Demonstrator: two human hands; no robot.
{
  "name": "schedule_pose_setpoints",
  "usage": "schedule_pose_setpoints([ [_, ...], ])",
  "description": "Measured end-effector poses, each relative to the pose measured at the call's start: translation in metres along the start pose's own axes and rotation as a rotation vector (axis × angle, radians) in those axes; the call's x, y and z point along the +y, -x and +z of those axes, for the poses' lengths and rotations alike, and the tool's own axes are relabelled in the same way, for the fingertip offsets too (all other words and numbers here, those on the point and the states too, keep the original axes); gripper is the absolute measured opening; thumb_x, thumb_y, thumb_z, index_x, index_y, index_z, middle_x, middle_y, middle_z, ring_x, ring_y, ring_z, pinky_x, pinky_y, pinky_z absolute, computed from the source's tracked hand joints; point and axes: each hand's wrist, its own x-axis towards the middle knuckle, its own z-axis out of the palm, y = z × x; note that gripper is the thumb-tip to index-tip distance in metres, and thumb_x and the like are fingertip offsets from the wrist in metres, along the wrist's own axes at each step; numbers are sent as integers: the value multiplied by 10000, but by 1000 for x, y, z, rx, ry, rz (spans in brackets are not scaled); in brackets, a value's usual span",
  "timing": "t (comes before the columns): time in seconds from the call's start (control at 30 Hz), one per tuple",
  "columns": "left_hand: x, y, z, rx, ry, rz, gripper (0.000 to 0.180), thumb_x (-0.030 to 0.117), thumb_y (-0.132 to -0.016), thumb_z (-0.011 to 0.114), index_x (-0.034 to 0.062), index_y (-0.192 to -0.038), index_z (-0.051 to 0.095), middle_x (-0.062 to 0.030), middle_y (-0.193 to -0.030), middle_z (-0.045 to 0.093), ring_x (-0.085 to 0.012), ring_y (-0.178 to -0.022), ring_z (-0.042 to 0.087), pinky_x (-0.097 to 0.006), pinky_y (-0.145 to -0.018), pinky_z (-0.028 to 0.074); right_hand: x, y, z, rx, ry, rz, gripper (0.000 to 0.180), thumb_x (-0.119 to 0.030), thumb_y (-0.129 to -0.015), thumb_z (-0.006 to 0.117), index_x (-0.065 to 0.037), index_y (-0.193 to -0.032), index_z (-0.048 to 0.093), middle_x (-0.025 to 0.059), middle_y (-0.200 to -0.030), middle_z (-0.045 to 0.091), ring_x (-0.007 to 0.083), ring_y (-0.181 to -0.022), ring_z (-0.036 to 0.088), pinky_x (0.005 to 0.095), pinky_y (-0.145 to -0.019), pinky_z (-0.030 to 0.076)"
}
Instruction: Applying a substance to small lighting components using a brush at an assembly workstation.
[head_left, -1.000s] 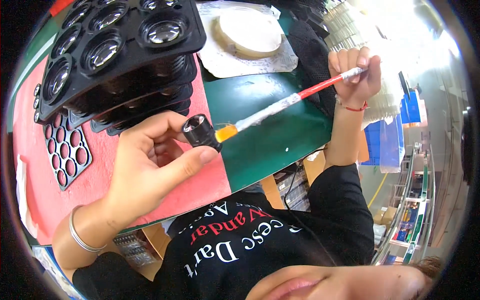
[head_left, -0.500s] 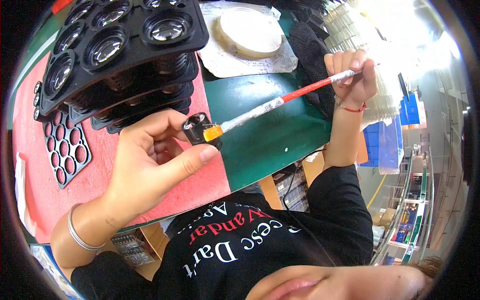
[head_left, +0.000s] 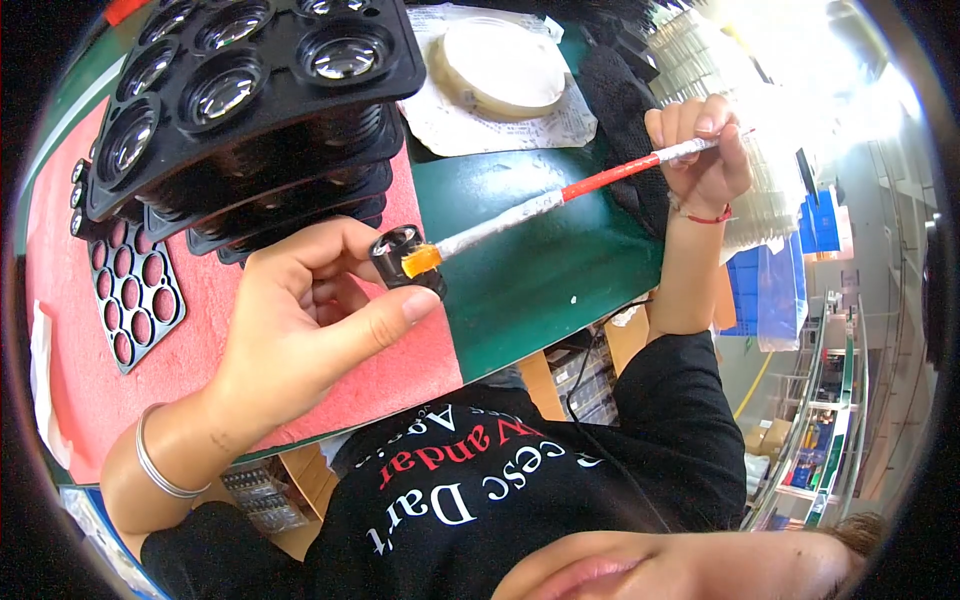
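Between the thumb and fingers of my left hand (head_left: 300, 320) is a small black lens barrel (head_left: 382, 258), held tilted over the edge of the pink mat. My right hand (head_left: 700, 150), closed near the far end of the handle, holds a long thin brush (head_left: 610, 178). Its handle is red and partly wrapped in whitish tape. The orange-yellow bristles (head_left: 422, 261) lie against the barrel's rim and side; whether they reach inside cannot be made out.
Stacked black trays (head_left: 412, 75) with round lenses rise just beyond my left hand. A flat black tray with round holes (head_left: 137, 318) rests on the pink mat (head_left: 405, 365). On the green table (head_left: 540, 290), a white round dish (head_left: 505, 62) sits on paper beside dark mesh cloth (head_left: 612, 110).
The brush tip has shifted slightly left and up across the lens barrel's rim. My left hand holds the barrel in nearly the same place.
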Motion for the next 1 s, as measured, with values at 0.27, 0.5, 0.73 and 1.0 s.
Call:
schedule_pose_setpoints([
  [0.27,5,2,0,-34,108,-13,201,130,-744,730,53,-767,546,55,-711,543,22,-574,455,-132,-513,350,-1,3,1,3,-34,4,181,-184,-806,601,-17,-875,581,152,-752,585,204,-605,527,325,-562,389],
  [0.5,4,2,-3,-75,193,-62,255,147,-741,735,56,-677,506,19,-608,543,-25,-513,505,-160,-475,399,1,4,2,-31,-78,18,153,-97,-774,636,-1,-888,604,202,-854,595,269,-734,576,328,-653,487],
  [0.73,5,0,-6,-106,192,-90,224,191,-764,710,42,-719,550,-16,-652,595,-33,-509,510,-167,-458,410,2,4,1,-51,-75,17,131,-55,-765,628,4,-880,605,213,-878,592,296,-778,597,348,-690,515],
  [1.0,4,0,-8,-120,215,-75,215,203,-766,705,29,-783,579,-40,-710,627,-33,-509,508,-166,-452,410,3,4,1,-62,-81,19,120,-32,-762,621,8,-874,608,218,-883,591,298,-818,607,353,-726,523],
])
